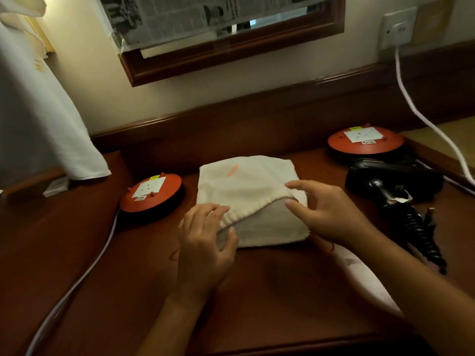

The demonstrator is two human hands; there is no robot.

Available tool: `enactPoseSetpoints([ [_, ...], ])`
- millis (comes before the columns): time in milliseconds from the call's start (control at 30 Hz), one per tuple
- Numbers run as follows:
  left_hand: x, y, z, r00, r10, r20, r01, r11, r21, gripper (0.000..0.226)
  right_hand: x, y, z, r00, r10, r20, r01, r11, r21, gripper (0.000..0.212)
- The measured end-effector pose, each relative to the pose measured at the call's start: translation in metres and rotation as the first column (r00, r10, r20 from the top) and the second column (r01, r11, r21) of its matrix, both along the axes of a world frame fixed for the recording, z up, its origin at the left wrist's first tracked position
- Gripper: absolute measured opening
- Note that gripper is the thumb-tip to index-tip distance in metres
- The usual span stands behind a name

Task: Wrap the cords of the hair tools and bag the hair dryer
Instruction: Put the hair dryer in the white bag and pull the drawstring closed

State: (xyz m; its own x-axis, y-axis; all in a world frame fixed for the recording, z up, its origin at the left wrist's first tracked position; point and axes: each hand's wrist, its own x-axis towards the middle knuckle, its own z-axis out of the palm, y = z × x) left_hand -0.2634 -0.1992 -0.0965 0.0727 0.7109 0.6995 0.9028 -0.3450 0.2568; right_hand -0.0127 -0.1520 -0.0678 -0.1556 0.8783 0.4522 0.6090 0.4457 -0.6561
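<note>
A white cloth bag (246,186) with orange lettering lies flat in the middle of the wooden desk (270,283), its mouth toward me. My left hand (205,240) pinches the bag's upper hem at the left, thumb inside the opening. Over the mouth's right side my right hand (331,214) has spread fingers, the thumb touching the hem. The black hair dryer (390,179) lies on the desk to the right, with its coiled black cord (421,235) trailing toward me.
Two round orange-and-black extension reels sit on the desk, one at left (151,196) and one at back right (365,142). White cables run from them, the right cable (421,116) up to a wall socket (398,28). A white cloth (46,119) hangs at left.
</note>
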Motion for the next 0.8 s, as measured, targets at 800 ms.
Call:
enactPoseSetpoints([
  [800,0.273,0.068,-0.001,0.802,-0.03,0.597,0.551,0.424,-0.719,0.062,0.167,-0.055,-0.063,0.844,-0.535,0.047,0.531,0.818,-0.22,0.043],
])
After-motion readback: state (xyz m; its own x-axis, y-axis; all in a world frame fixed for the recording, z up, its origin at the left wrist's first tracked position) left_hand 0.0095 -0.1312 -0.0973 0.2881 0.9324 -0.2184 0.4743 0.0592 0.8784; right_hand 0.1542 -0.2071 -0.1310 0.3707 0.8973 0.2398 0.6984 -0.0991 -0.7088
